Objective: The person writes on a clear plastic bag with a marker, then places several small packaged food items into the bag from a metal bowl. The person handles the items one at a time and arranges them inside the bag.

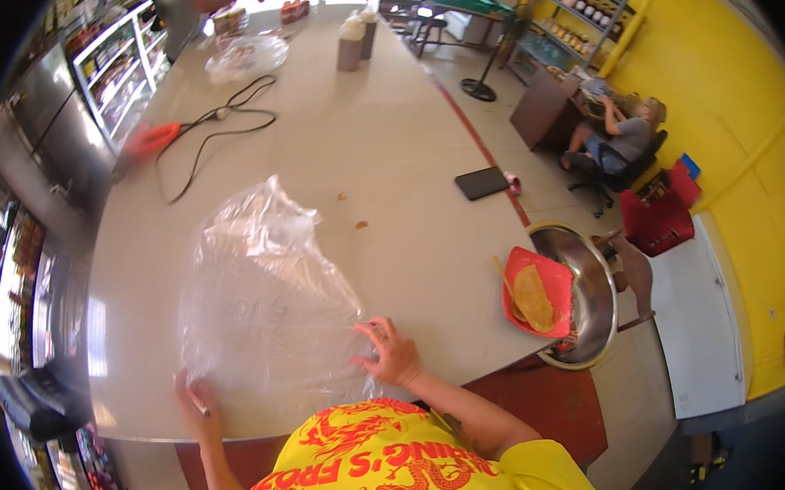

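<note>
A large clear plastic bag (268, 276) lies crinkled on the table in front of me, with faint dark handwriting on its lower part. At the bag's near left corner, my left hand (196, 407) is closed around a slim pale marker (202, 408). My right hand (394, 352) rests at the bag's right edge, fingers apart and fingertips touching the film. Whether a fold of the film is pinched there is hard to see.
On the pale table (401, 152) are a black cord (227, 114) with a blurred orange tool (152, 138), a dark phone (482, 184) and sauce bottles (351, 44). A red tray (538, 293) overlaps a metal bowl (597, 305) at right. Two other people are farther off.
</note>
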`<state>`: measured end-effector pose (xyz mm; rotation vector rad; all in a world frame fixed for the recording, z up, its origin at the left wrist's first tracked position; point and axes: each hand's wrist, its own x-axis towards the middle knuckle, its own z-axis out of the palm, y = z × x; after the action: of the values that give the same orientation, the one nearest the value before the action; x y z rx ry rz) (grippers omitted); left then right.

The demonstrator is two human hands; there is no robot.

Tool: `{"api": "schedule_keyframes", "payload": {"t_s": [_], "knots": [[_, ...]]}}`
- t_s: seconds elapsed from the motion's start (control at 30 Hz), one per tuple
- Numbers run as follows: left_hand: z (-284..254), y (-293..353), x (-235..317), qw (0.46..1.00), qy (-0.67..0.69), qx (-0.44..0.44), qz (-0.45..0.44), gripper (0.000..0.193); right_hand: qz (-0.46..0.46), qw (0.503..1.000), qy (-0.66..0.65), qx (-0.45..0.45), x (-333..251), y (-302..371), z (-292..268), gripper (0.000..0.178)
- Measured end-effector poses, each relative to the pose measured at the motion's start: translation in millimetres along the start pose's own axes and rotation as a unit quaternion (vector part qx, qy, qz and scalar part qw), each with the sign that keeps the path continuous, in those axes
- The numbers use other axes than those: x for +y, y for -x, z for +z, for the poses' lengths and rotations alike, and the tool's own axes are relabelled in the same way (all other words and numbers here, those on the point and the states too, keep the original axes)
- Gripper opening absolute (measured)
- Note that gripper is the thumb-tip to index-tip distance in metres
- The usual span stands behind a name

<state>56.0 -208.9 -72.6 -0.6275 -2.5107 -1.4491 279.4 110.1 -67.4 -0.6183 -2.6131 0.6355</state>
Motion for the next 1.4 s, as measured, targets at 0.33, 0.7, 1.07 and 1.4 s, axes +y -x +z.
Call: {"api": "schedule_keyframes", "payload": {"t_s": [0.33, 0.7, 1.07, 1.4], "knots": [[-15, -3, -17, 0.998, 0.016, 0.035, -0.057, 0.033, -0.021, 0.999, -0.001, 0.026, 4, -10, 2, 0.056], [-26, -10, 16, 0.983, 0.084, 0.063, -0.153, 0.023, -0.041, 0.999, 0.009, -0.002, -4, -12, -4, 0.056], [21, -34, 21, 0.982, 0.024, -0.019, -0.185, 0.025, -0.042, 0.999, 0.006, -0.029, -7, -17, -8, 0.056], [35, -39, 10, 0.994, -0.029, 0.01, -0.103, 0.027, -0.032, 0.999, -0.001, -0.034, -10, -18, -9, 0.059]]}}
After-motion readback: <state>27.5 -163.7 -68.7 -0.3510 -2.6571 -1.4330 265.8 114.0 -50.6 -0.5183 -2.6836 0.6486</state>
